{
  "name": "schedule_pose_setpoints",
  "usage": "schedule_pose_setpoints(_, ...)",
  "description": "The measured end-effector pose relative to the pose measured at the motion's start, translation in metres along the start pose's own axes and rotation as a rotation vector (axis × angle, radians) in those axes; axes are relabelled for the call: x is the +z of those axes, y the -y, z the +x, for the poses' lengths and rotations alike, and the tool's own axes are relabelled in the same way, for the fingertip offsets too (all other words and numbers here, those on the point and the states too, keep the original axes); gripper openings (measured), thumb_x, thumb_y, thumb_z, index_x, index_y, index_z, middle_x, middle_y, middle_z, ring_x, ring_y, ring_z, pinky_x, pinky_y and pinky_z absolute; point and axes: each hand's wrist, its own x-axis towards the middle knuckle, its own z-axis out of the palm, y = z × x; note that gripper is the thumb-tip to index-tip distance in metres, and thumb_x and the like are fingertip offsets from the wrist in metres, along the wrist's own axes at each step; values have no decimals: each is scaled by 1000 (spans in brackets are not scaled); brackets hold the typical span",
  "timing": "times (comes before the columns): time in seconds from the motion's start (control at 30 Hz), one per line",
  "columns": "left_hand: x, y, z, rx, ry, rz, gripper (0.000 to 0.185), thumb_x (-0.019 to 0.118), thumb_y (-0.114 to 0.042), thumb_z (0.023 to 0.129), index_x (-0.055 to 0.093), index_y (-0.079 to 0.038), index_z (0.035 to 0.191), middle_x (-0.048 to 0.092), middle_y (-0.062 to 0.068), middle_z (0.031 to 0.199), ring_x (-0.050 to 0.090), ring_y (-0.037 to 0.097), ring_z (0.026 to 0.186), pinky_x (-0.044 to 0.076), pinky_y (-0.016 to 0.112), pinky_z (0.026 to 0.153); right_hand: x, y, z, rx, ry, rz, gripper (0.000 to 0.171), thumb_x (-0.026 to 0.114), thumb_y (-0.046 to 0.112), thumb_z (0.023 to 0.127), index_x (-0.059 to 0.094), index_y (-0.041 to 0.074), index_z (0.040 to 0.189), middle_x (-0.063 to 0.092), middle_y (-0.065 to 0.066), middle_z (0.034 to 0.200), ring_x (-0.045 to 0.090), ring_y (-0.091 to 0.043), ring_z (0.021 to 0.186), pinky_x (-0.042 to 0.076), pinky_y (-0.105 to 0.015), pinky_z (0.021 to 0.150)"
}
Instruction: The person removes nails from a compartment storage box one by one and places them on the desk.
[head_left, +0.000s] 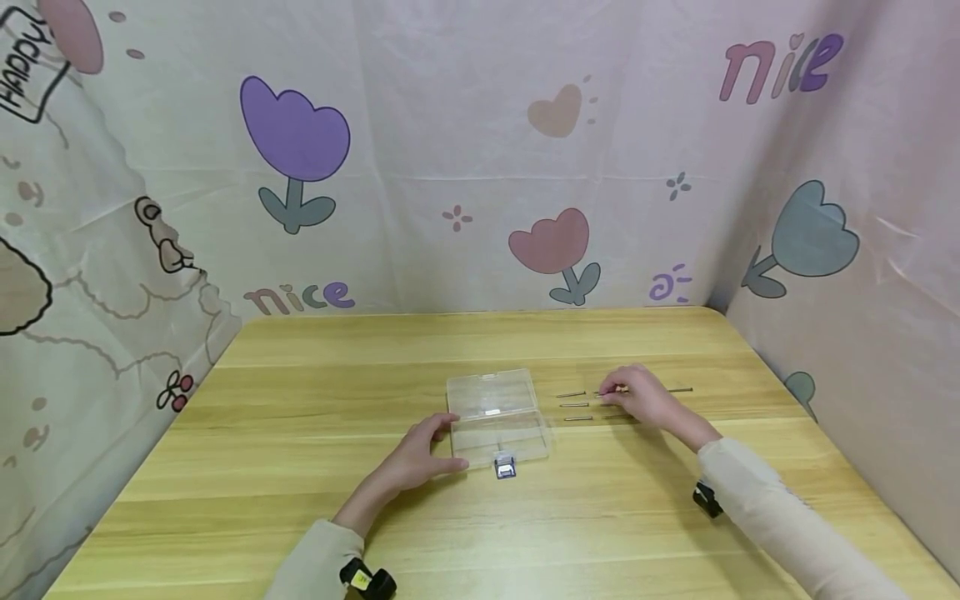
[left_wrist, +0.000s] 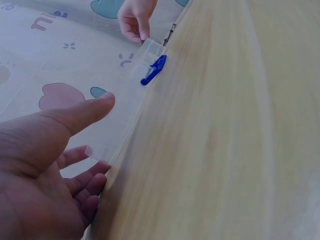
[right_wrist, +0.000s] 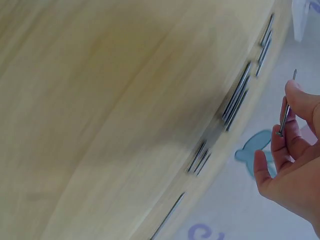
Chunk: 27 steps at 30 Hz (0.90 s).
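A clear plastic box (head_left: 536, 423) lies on the table with its lid (head_left: 487, 395) folded back and a blue latch (head_left: 506, 467) at its front edge. My left hand (head_left: 416, 454) rests at the box's left side, the thumb stretched toward the front corner and the other fingers at the side edge. To the right of the box, my right hand (head_left: 637, 396) pinches a thin metal nail (right_wrist: 286, 117) between thumb and fingers, above the table. Several more nails (right_wrist: 237, 92) lie in short rows below and around that hand, some partly hidden by it in the head view.
The wooden table (head_left: 300, 400) meets a printed cloth (head_left: 420, 108) at its back and sides. One nail (head_left: 681, 389) lies apart, right of my right hand. Small cameras sit on both wrists.
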Motion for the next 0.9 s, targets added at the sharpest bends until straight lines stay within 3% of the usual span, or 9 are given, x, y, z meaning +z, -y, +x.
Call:
schedule_pose_setpoints(0.3,0,0,0,-6,4,-7,71,83,-27,76,51,-8,136,52,13,128,46,31,116,38,51,98,-21,-20,-15,64,15,36,7,73,-4,81,72,3,83,67,0,81,59,-18,75,49,-38,70)
schedule_pose_setpoints(0.6,0,-1,0,-7,-1,-9,70,83,-26,76,51,-8,135,52,13,128,47,31,117,38,52,99,-39,-40,-31,132,8,-4,5,74,-1,81,73,4,81,69,-4,82,61,-19,77,49,-40,71)
schedule_pose_setpoints(0.9,0,-1,-1,-5,-3,-6,70,83,-26,76,51,-8,135,52,12,127,47,31,116,38,51,98,-45,-61,-46,172,-4,-29,3,74,-2,79,72,0,80,69,-7,79,57,-15,72,47,-34,66)
